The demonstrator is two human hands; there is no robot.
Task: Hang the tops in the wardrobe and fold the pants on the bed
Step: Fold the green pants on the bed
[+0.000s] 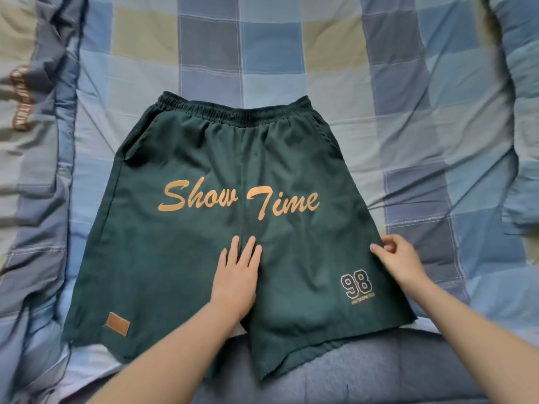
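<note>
One pr of dark green shorts (204,158) lies spread flat on the bed (291,53), waistband at the far side, hems toward the person; 2 legs, both laid out side by side; orange script "Show Time" across the middle, a "98" print low on the right leg, 1 small tan patch (117,324) low on the left leg. The right leg's hem hangs over a blue-grey surface at the near edge; can't tell what that is. Bed cover is a checked quilt in blue, grey & pale yellow-green, rumpled along both sides. 1 more garment (22,97) w/ brown lettering sits bunched at the far left edge, well apart from the shorts; too blurred to read.

2 hands in view, both bare forearms reaching in from the bottom. Left hand (237,275) lies palm down on the crotch seam btwn the legs, fingers straight & slightly spread, pressing the cloth flat; grip not closed on anything. Right hand (399,258) is at the outer side seam of the right leg, thumb & fingers curled, pinching the fabric edge there.
</note>
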